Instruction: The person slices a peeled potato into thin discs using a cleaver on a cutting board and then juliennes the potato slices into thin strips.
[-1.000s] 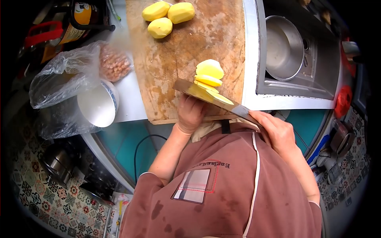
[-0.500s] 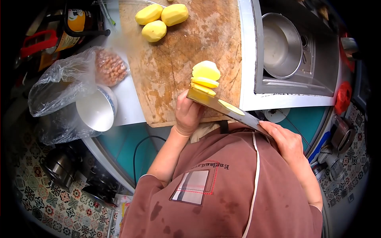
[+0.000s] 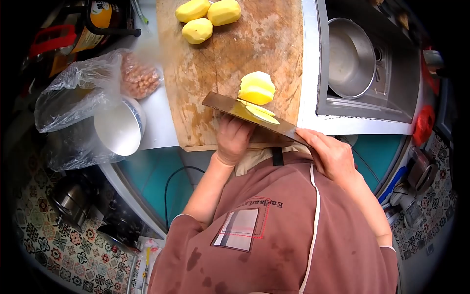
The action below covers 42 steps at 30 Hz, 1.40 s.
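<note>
My right hand (image 3: 333,156) is closed on the handle end of a wide knife (image 3: 230,106), which lies slantwise over the near part of the wooden board (image 3: 196,73). Yellow potato slices (image 3: 258,88) overlap just beyond the blade, and a thin slice (image 3: 262,114) rests against its far face. My left hand (image 3: 234,139) is on the near side of the blade with bent fingers; the blade hides its fingertips and whatever they hold. Three whole peeled potatoes (image 3: 197,31) sit together at the board's far left.
Left of the board are a white bowl (image 3: 120,128), a clear plastic bag (image 3: 78,93) and a bag of reddish nuts (image 3: 139,76). A sink (image 3: 391,105) on the right holds a metal basin (image 3: 350,59). Bottles (image 3: 93,36) stand at the upper left.
The knife and my right hand have shifted left and slightly up. The slices beyond the blade have spread differently, with one leaning on it. The camera view has also shifted slightly.
</note>
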### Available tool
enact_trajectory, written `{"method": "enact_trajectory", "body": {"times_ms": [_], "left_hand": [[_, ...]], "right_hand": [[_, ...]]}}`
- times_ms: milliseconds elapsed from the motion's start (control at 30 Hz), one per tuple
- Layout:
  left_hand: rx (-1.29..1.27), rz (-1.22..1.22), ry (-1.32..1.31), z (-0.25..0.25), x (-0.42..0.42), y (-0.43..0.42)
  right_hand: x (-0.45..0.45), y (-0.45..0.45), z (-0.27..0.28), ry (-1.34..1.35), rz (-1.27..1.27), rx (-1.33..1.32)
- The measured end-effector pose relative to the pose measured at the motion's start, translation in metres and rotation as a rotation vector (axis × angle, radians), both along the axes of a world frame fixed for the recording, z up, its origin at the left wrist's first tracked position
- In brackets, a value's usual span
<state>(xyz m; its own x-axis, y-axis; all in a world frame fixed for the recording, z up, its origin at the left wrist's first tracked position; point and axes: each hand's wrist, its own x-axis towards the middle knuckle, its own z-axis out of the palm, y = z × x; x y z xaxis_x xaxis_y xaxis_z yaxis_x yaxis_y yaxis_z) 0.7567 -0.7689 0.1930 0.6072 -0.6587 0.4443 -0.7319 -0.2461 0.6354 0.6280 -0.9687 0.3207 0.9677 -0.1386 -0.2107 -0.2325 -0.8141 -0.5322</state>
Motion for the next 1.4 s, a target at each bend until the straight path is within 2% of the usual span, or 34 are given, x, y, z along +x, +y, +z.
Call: {"method": "enact_trajectory", "body": {"times_ms": [133, 233, 300, 467, 800, 833, 867, 933, 967, 1000, 1033, 1067, 1133, 1200, 1233, 1333, 1400], "left_hand": [[-0.037, -0.002, 0.067, 0.000, 0.000, -0.002], [-0.075, -0.057, 0.318, -0.007, -0.004, 0.003], [-0.084, -0.051, 0.308, -0.006, -0.004, 0.001], [-0.031, -0.017, 0.006, 0.003, 0.004, -0.005], [0.032, -0.055, 0.010, 0.023, 0.017, 0.005], [0.077, -0.081, -0.026, 0.030, 0.019, 0.008], [0.020, -0.223, 0.017, 0.034, 0.023, 0.012], [-0.247, -0.134, 0.031, 0.057, 0.027, -0.005], [-0.177, -0.060, -0.079, 0.082, 0.034, -0.010], [-0.113, -0.074, 0.024, 0.102, 0.042, -0.017], [-0.182, -0.096, 0.069, 0.106, 0.053, -0.031], [-0.071, -0.212, 0.157, 0.104, 0.063, -0.043], [0.394, -0.478, 0.092, 0.104, 0.092, -0.073], [0.625, -0.801, 0.171, 0.099, 0.113, -0.103], [0.832, -1.005, 0.185, 0.091, 0.120, -0.126], [1.045, -1.142, 0.247, 0.097, 0.124, -0.131], [1.070, -1.160, 0.189, 0.097, 0.122, -0.134]], "right_hand": [[-0.017, -0.007, 0.032, 0.041, -0.002, -0.047], [-0.025, -0.009, 0.041, 0.072, -0.030, -0.051], [-0.024, -0.009, 0.038, 0.053, -0.044, -0.026], [-0.012, -0.005, 0.023, -0.004, -0.054, -0.003], [0.009, 0.000, -0.011, 0.040, -0.018, 0.098], [0.007, -0.002, -0.008, 0.143, -0.027, 0.120], [0.004, -0.002, -0.009, 0.189, -0.031, 0.139], [0.000, -0.009, -0.017, 0.234, -0.016, 0.118], [-0.005, -0.008, -0.030, 0.166, -0.040, 0.129], [-0.010, -0.013, -0.042, 0.038, 0.006, 0.171], [-0.012, -0.012, -0.051, 0.029, 0.032, 0.166], [-0.014, -0.019, -0.053, 0.041, 0.031, 0.131], [-0.011, -0.019, -0.052, 0.070, 0.051, 0.065], [-0.007, -0.014, -0.044, 0.087, 0.030, 0.060], [-0.006, -0.014, -0.044, 0.077, 0.028, 0.059], [-0.007, -0.005, -0.044, 0.030, 0.037, 0.024], [-0.008, -0.002, -0.043, 0.018, 0.040, 0.004]]}}
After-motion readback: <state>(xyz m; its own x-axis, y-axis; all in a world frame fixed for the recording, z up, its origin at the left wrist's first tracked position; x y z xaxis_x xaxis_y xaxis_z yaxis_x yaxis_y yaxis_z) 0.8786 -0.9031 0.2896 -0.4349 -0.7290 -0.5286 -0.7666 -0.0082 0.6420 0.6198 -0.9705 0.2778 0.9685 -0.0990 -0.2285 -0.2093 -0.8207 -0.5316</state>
